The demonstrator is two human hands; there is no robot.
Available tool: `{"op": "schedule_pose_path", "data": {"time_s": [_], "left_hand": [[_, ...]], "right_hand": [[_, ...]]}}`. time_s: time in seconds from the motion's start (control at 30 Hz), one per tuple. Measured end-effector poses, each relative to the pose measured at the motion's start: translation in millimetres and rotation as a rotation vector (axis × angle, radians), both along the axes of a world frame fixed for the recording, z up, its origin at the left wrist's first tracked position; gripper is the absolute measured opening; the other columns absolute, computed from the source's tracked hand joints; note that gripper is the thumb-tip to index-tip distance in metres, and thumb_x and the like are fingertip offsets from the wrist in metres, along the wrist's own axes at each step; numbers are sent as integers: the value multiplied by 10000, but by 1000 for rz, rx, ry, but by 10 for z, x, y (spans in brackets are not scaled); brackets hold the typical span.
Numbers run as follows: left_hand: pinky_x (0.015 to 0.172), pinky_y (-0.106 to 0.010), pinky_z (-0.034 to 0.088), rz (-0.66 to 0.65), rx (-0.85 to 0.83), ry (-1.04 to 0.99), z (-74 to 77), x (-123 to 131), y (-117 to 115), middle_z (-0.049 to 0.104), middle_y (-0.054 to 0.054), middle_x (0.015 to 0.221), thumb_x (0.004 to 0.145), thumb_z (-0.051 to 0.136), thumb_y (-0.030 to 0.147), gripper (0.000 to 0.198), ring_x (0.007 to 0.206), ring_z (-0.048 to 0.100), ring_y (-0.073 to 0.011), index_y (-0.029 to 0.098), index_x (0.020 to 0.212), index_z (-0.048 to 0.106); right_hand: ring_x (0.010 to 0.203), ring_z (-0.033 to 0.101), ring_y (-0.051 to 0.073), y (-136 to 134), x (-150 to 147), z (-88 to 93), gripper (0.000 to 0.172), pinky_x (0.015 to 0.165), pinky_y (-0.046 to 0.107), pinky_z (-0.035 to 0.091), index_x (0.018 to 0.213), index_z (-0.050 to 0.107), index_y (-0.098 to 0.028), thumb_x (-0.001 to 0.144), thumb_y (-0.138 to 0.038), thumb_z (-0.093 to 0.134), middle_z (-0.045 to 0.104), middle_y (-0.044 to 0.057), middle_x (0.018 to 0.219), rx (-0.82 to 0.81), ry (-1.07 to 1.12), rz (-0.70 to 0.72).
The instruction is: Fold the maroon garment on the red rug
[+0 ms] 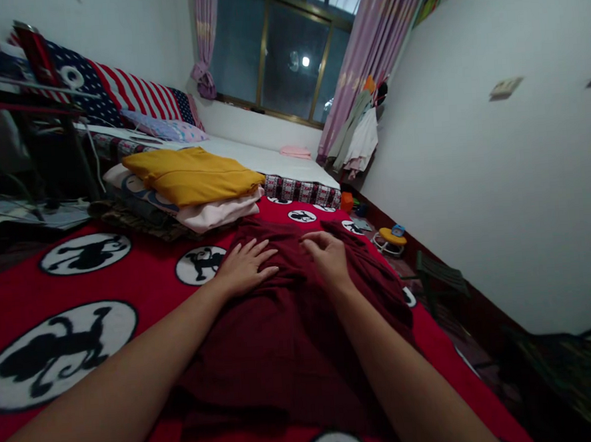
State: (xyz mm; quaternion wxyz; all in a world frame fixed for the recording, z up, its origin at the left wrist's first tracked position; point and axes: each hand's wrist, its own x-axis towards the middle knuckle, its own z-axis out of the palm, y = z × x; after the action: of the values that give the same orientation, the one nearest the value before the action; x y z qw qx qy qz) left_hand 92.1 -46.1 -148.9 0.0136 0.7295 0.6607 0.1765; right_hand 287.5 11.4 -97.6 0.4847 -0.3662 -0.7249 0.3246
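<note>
A dark red garment (284, 355) lies spread and wrinkled over the red blanket (149, 276), which is patterned with black figures in white ovals. My left hand (245, 267) rests flat on the garment's left upper part, fingers spread. Over to the right, my right hand (328, 256) is closed in a pinch at the garment's upper middle, thumb and forefinger together on the cloth. Creases run between the two hands. The far end of the garment is partly hidden behind the right hand.
Beyond the left hand sits a stack of folded clothes with a yellow garment (192, 174) on top. Behind it stands a second bed (251, 155). A desk (23, 104) is at the left. At the right are a small yellow-topped stool (391, 237) and a folding stool (441, 272) by the wall.
</note>
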Motion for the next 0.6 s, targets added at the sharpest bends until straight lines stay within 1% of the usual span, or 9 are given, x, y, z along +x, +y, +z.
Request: {"op": "schedule_pose_path", "data": {"time_s": [0.07,0.17,0.23,0.3,0.33,0.37,0.47,0.53,0.6], "left_hand": [[1158,-544,132,6,4,6,-3,19,-5,268,-17,1578,905,331,669,634,1461,189,-304,344,1441,426],[1160,-531,143,22,-4,35,8,39,-16,256,-12,1582,916,323,657,625,1464,183,-295,339,1445,420],[1163,-519,148,33,-10,53,20,49,-25,253,-4,1583,924,322,646,614,1464,183,-288,339,1447,418],[1165,-514,150,36,-6,62,28,55,-34,250,3,1583,925,320,647,611,1464,186,-286,343,1446,420],[1164,-512,152,36,-3,62,30,57,-38,249,5,1583,925,319,648,610,1463,189,-285,346,1445,420],[1164,-511,154,36,1,61,30,58,-40,251,7,1582,925,319,648,608,1463,190,-284,348,1444,421],[1164,-511,158,34,5,56,26,60,-42,263,8,1578,927,325,640,602,1462,194,-282,346,1442,424],[1164,-514,156,35,5,56,26,60,-40,265,6,1578,926,333,638,601,1461,198,-285,342,1440,429],[1163,-522,154,34,5,54,29,61,-39,263,6,1579,925,339,638,600,1460,199,-287,342,1439,431]], "right_hand": [[813,638,190,435,278,0,187,826,321,508,858,696,-157,760,-200,543,700,49,827,77,-84,-258],[1023,613,233,883,662,-2,256,957,362,454,924,709,-148,769,-115,508,661,118,1058,140,-499,-532],[1155,557,293,1048,860,-7,342,971,392,445,1107,666,-132,775,-174,594,566,173,1246,116,-787,-644],[1208,522,352,1159,1007,-22,577,963,433,447,1275,564,-115,752,-317,699,488,218,1335,21,-974,-716],[1201,529,366,1208,1066,-32,653,956,450,448,1302,542,-111,739,-388,723,498,229,1325,-45,-1017,-720],[1175,553,366,1254,1117,-40,652,949,455,451,1277,566,-117,733,-437,730,538,225,1282,-109,-1028,-702],[1048,636,314,1367,1247,-26,383,910,401,475,994,719,-160,740,-447,730,675,163,1051,-202,-960,-629],[997,657,287,1403,1334,35,272,870,360,489,882,745,-170,786,-417,685,699,149,975,-189,-893,-677],[958,664,291,1403,1436,134,303,804,358,504,941,745,-140,863,-380,577,699,180,980,-173,-818,-797]]}}
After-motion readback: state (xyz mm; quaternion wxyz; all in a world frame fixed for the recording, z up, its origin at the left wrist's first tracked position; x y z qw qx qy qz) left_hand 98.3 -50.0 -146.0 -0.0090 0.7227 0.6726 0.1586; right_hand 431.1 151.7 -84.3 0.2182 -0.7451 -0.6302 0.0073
